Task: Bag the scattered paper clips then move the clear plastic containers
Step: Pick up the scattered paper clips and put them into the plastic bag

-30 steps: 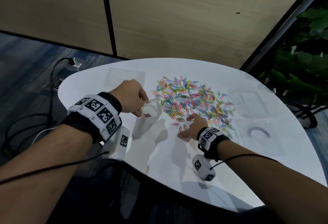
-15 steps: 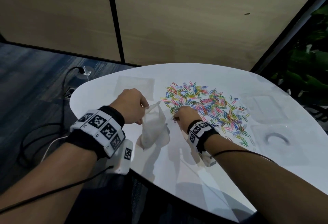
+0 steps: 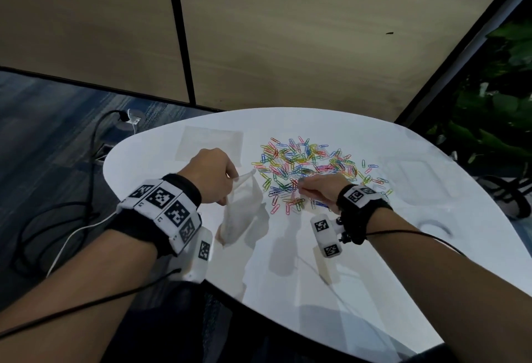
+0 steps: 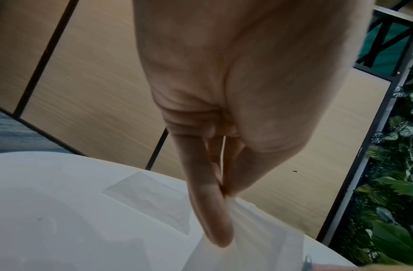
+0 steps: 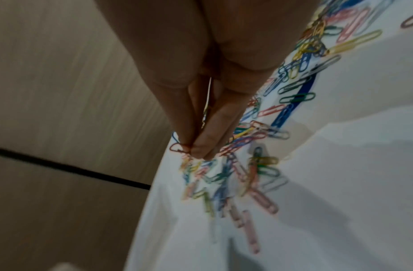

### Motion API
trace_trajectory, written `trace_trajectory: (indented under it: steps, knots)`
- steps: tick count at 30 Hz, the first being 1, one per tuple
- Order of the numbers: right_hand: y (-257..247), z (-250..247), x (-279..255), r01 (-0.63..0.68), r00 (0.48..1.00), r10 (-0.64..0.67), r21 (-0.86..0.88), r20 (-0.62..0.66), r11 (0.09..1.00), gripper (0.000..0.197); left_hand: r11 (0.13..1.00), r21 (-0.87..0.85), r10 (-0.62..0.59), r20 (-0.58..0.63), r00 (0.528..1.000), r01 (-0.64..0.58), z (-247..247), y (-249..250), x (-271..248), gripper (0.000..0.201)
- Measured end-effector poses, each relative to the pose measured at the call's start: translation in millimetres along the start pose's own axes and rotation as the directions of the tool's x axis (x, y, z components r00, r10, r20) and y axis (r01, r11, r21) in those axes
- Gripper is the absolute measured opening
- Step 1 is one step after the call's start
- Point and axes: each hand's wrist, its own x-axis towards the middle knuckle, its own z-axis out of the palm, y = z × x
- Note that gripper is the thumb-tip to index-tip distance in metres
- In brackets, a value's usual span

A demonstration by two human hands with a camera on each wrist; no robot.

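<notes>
At the middle of the head view, our left hand (image 3: 214,178) pinches the clear bag (image 3: 241,213) above the table (image 3: 374,290), while our right hand (image 3: 321,191) pinches paper clips (image 3: 302,164) from the pile.

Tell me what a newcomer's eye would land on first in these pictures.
The bright heap of coloured paper clips scattered over the middle of the white table stands out first. Next come the hands: the left hand pinches the top of a clear plastic bag at the heap's left, while the right hand pinches a few clips at the heap's near edge. Faint clear plastic containers lie on the table's right side.
</notes>
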Motion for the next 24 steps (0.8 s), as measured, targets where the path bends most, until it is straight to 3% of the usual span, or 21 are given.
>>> trace_trajectory:
  steps: [2,6,8,11,15,17,19,21,23,24]
  knots:
    - [-14,5,-19,-0.052,0.995,0.034,0.204,0.092,0.978,0.025,1.0,-0.01,-0.001,-0.003,1.0,0.001,1,2,1,0.029]
    - [-34,27,-50,-0.07,0.962,-0.023,0.328,0.271,0.942,0.028,0.999,-0.035,0.018,0.011,1.0,-0.018,5,10,2,0.027]
    - [-36,44,-61,-0.064,0.943,-0.042,0.303,0.331,0.951,0.028,0.999,-0.043,0.032,0.024,0.999,-0.031,8,14,1,0.027]
    - [-27,66,-70,0.034,0.922,-0.072,0.105,0.381,0.994,0.021,0.998,-0.039,0.054,0.047,0.997,-0.052,10,17,-1,0.029]
    - [-11,85,-69,0.215,0.941,-0.165,-0.147,0.294,0.965,0.019,0.997,-0.047,0.067,0.06,0.996,-0.064,10,16,-3,0.032]
    - [-9,91,-67,0.296,0.936,-0.206,-0.319,0.285,0.9,0.021,0.997,-0.051,0.06,0.052,0.997,-0.058,8,15,-3,0.032]
    - [-13,93,-70,0.424,0.904,-0.292,-0.558,0.314,0.713,0.024,0.996,-0.067,0.056,0.049,0.997,-0.052,6,13,-3,0.031]
    - [-16,95,-75,0.522,0.852,-0.377,-0.661,0.365,0.54,0.021,0.996,-0.072,0.059,0.052,0.997,-0.056,4,12,-4,0.031]
    - [-20,95,-82,0.581,0.814,-0.414,-0.599,0.408,0.552,0.012,0.997,-0.057,0.057,0.051,0.997,-0.054,1,11,-4,0.03]
    - [-23,94,-84,0.586,0.81,-0.422,-0.537,0.408,0.606,0.011,0.998,-0.049,0.048,0.04,0.998,-0.046,-1,9,-4,0.029]
